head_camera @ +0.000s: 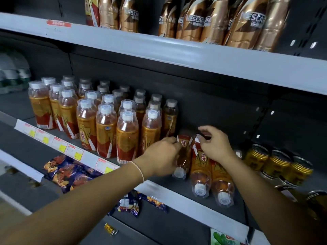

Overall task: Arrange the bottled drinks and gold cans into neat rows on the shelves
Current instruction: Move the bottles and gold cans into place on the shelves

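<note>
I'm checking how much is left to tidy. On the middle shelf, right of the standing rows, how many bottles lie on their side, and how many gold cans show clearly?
lying bottles: 3
gold cans: 3 (others at the right edge are too blurred to count)
total: 6

Shop: price-tagged shelves [177, 52] of drinks

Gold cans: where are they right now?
Head view: the gold cans sit at the right end of the middle shelf, just right of the lying bottles under the right hand.
</note>
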Available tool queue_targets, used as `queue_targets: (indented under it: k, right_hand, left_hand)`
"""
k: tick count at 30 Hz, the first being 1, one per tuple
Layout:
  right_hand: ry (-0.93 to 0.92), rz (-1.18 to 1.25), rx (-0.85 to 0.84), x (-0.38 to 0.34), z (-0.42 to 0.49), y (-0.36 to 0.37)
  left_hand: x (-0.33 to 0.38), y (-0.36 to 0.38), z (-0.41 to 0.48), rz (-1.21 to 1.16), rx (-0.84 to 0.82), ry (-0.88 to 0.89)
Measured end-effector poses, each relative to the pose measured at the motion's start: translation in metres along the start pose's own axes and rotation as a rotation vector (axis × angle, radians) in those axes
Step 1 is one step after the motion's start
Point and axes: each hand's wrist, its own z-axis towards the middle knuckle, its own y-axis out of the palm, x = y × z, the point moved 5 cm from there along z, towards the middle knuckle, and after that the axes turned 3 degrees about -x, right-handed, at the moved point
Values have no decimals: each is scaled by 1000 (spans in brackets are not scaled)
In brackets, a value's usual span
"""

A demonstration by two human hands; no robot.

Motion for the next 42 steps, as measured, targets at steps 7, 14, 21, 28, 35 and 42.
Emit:
queue_targets:
  k: [7,14,21,28,35,42]
  right_hand:
    - [-86,-17,-55,6,-16,34]
    - [12,-38,-111,21,-18,46]
    - [44,-72,-108,26,-16,47]
    - [36,-107,-110,25,-17,46]
    - [-38,-314,-303,10,-12,51]
    - [-108,-129,-170,-15,-6,52]
  left_hand:
    - [1,49,-9,-243,-22,-232]
    - [6,55,-6,-186,53,-224]
    - [7,67,0,-134,-12,-210]
    - [-4,54,1,-183,41,-183]
    - [-12,4,4,-369,287,-180]
    - [-24,-19,29,-583,452,-253]
